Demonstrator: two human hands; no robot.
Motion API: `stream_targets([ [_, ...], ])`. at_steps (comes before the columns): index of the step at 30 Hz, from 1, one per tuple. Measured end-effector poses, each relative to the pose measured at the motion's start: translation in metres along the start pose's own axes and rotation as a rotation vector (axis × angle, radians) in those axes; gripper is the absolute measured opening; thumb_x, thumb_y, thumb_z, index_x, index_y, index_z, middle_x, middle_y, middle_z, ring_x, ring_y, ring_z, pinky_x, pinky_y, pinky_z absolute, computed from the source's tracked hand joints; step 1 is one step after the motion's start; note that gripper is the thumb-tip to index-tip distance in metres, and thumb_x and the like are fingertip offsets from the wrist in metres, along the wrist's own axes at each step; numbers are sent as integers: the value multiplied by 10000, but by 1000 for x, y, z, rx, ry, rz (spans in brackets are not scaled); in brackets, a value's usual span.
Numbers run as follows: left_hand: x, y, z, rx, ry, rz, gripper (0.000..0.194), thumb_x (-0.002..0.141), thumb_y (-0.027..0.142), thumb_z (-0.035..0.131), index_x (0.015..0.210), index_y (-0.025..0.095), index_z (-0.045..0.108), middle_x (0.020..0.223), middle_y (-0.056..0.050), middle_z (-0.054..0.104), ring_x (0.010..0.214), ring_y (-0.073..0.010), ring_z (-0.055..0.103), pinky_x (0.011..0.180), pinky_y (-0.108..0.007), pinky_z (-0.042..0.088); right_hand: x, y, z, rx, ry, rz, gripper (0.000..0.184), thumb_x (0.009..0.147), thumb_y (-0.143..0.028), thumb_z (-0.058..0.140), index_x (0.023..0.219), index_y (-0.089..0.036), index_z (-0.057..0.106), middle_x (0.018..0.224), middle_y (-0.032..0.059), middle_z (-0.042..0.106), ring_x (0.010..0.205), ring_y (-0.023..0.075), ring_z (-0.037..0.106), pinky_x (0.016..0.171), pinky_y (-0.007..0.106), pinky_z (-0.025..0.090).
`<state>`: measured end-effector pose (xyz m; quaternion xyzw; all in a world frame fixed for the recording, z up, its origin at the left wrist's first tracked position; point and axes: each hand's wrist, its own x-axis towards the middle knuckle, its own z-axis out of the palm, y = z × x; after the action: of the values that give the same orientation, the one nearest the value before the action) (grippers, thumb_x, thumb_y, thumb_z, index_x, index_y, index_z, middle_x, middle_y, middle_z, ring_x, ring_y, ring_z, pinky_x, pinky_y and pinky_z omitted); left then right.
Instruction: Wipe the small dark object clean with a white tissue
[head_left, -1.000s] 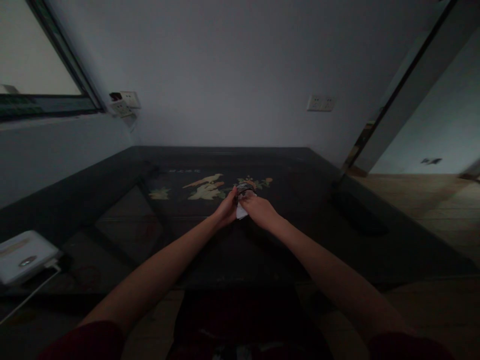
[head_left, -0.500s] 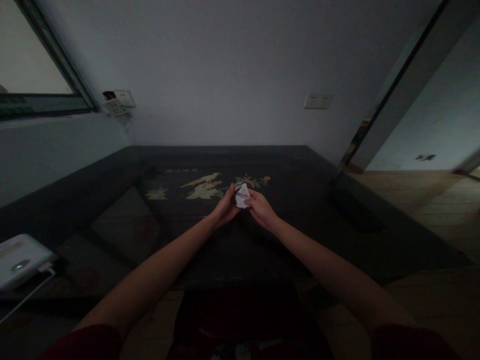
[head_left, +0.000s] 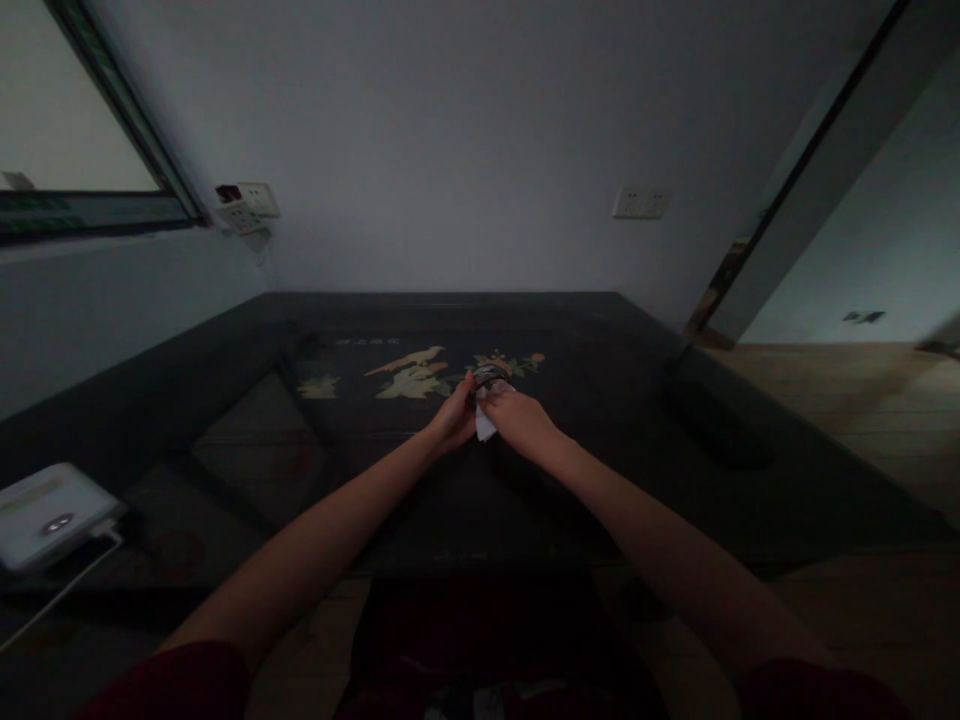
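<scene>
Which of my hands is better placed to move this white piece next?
Probably the right. The right hand lies over the white piece, touching it, while the left hand is at the left side of the dark object and appears to hold it.

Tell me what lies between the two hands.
In the head view, a white cloth or paper and a dark, unclear item lie between the left hand and right hand.

table [head_left: 525, 318]: box [head_left: 45, 510] toward near left corner | sheet [head_left: 485, 428] between left hand [head_left: 454, 415] and right hand [head_left: 519, 418], over middle | wall sockets [head_left: 628, 203] beyond far edge
</scene>
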<state>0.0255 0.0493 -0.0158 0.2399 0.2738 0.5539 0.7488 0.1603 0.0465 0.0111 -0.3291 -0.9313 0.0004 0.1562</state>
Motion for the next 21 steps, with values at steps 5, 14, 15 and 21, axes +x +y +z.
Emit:
stream_targets([
  [5, 1, -2, 0, 4, 2, 49, 370, 980, 365, 379, 1138, 151, 637, 1047, -104, 708, 986, -196, 666, 955, -321, 463, -2, -4, -6, 56, -34, 44, 394, 874, -31, 388, 1196, -112, 602, 1175, 190, 656, 1153, 272, 575, 976, 384, 426],
  [14, 5, -3, -6, 57, 16, 134, 317, 971, 354, 425, 1059, 145, 647, 880, -57, 702, 793, -149, 656, 824, -269, 496, 8, 4, 14, 1159, 148, 229, 387, 654, -28, 432, 902, -164, 697, 805, 18, 708, 768, 166, 624, 728, 254, 453],
  [15, 6, -4, -8, 52, 17, 140, 308, 968, 359, 433, 1052, 152, 645, 868, -50, 697, 777, -142, 651, 812, -266, 497, 10, 5, 18, 1319, 187, 254, 366, 636, -44, 453, 884, -164, 693, 771, 8, 699, 729, 155, 613, 705, 243, 448],
  [21, 11, -5, -13, 48, 41, 141, 309, 958, 390, 446, 1024, 167, 648, 867, -45, 692, 796, -150, 645, 836, -281, 492, 15, 6, 29, 1594, 264, 249, 392, 579, -62, 473, 894, -169, 680, 787, 6, 700, 748, 161, 622, 708, 242, 453],
])
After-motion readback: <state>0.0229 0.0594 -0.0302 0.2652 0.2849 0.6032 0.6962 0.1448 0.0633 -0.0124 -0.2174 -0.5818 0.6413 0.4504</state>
